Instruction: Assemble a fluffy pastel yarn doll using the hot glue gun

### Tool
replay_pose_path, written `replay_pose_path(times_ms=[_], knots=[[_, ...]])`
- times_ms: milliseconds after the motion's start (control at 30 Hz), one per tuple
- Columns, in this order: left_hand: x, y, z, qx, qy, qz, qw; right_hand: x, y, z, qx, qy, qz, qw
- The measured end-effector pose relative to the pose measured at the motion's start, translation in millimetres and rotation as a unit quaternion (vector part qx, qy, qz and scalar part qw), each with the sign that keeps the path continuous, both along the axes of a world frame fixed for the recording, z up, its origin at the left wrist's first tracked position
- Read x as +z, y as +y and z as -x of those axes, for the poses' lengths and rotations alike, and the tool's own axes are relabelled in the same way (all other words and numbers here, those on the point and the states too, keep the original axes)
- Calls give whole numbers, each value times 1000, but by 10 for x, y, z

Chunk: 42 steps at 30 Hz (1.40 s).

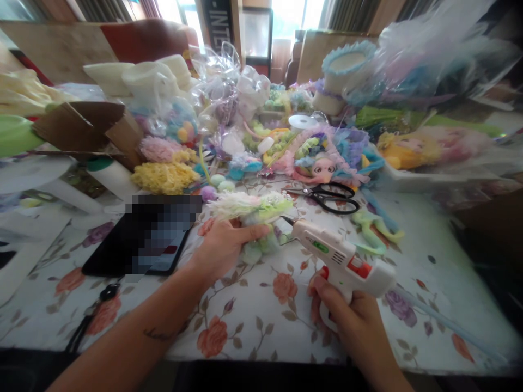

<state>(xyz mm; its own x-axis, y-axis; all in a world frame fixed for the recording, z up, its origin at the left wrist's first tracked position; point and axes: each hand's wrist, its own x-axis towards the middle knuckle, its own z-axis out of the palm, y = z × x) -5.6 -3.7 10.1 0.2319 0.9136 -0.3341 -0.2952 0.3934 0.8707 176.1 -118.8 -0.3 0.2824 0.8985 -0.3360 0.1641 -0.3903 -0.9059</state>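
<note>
My right hand [347, 307] is wrapped round the handle of a white glue gun [341, 250] with a red trigger. The gun's dark nozzle points left, close to a fluffy pale green and white craft piece [261, 207] with pearly beads on top. My left hand [220, 245] holds that piece just above the tablecloth, thumb laid across its near side. Whether the nozzle touches the piece I cannot tell. Black-handled scissors [337, 198] lie a little beyond the gun, blades to the left.
A tablet-like dark device [143, 234] lies left of my left hand. Behind are yellow yarn [165, 177], a doll head [324, 167], a spool [302, 121] and plastic-wrapped goods. A brown carton [81, 128] stands at left, a white tray [433, 182] at right.
</note>
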Motion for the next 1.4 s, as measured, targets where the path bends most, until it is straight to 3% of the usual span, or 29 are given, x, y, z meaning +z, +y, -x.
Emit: replay_pose_path(times_ms=[667, 1400], knots=[[14, -2, -4, -1, -5, 27, 1000, -4, 8, 15, -2, 2, -15, 1000], [19, 0, -9, 17, 3, -4, 1000, -30, 0, 4, 0, -2, -16, 1000]])
